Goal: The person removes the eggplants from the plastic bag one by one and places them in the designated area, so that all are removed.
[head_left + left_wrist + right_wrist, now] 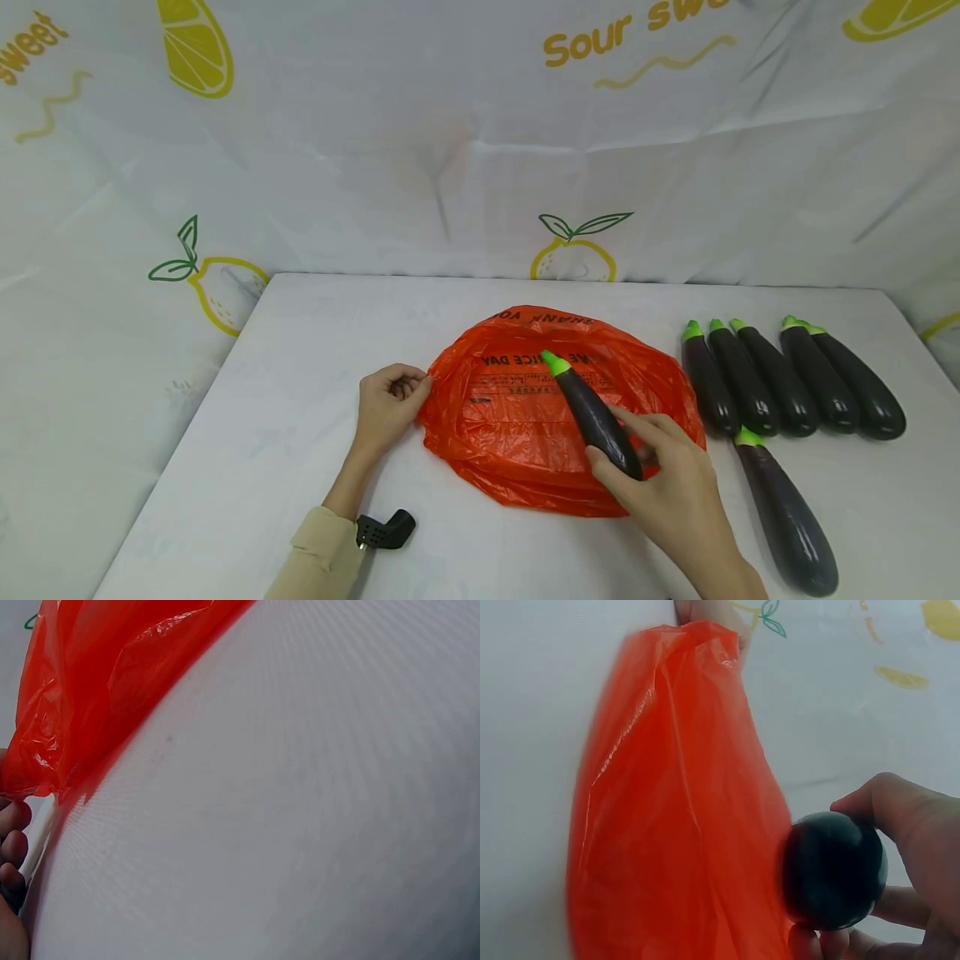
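Observation:
A red plastic bag (510, 450) with black print lies spread on the table, its mouth facing up. My left hand (387, 408) pinches the bag's left rim between thumb and fingers; in the left wrist view the red film rises from the fingertips (13, 817). In my right hand (675, 483) is a dark eggplant (596, 417), gripped near its thick end. Its green stem end points away to the upper left, over the bag's opening. The right wrist view shows the eggplant's round end (836, 870) close beside the bag.
Several eggplants (772, 379) lie in a row to the right of the bag, stems pointing away. One more eggplant (787, 517) lies nearer, below that row. A white cloth with lemon prints (375, 167) hangs behind the table (337, 325).

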Available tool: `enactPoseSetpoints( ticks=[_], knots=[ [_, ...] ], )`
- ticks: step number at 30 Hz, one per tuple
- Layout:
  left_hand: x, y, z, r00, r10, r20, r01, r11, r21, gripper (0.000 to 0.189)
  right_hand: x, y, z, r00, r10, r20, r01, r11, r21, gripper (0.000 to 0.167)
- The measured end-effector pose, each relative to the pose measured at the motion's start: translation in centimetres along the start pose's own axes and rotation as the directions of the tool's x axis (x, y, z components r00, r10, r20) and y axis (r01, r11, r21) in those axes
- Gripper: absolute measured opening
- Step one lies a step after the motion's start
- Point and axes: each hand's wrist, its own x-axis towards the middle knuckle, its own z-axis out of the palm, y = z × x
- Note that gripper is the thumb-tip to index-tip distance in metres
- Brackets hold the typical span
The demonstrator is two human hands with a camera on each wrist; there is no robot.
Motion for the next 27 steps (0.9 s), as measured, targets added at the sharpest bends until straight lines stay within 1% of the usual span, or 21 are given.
enactPoseSetpoints(
  ticks=[4, 10, 14, 18, 25, 27],
  knots=[
    [0.0, 0.0, 0.0, 1.000, 0.002, -0.001, -0.002, 1.000, 0.004, 0.008, -0.4, 0.5, -0.5, 0.999, 0.042, 0.004, -0.042, 0.998, -0.038, 0.057],
    [0.0, 0.0, 0.0, 1.000, 0.009, -0.008, -0.009, 1.000, 0.000, 0.007, -0.9, 1.3, -1.0, 0.999, 0.037, -0.022, -0.038, 0.998, -0.056, 0.059],
    [0.0, 0.0, 0.0, 1.000, 0.004, -0.014, -0.004, 1.000, 0.001, 0.008, -1.2, 1.6, -1.3, 0.997, 0.059, -0.043, -0.062, 0.996, -0.070, 0.061],
    [0.0, 0.0, 0.0, 1.000, -0.005, -0.013, 0.006, 1.000, 0.007, 0.008, -1.6, 1.9, -1.6, 0.993, 0.077, -0.085, -0.083, 0.994, -0.074, 0.062],
    [-0.1, 0.1, -0.1, 1.000, -0.002, -0.010, 0.002, 1.000, 0.018, 0.008, -2.2, 3.0, -2.6, 0.988, 0.137, -0.077, -0.144, 0.985, -0.096, 0.063],
    [0.0, 0.1, 0.0, 1.000, -0.001, -0.009, 0.001, 1.000, 0.017, 0.008, -2.5, 3.6, -2.8, 0.986, 0.136, -0.096, -0.147, 0.982, -0.118, 0.063]
  ],
)
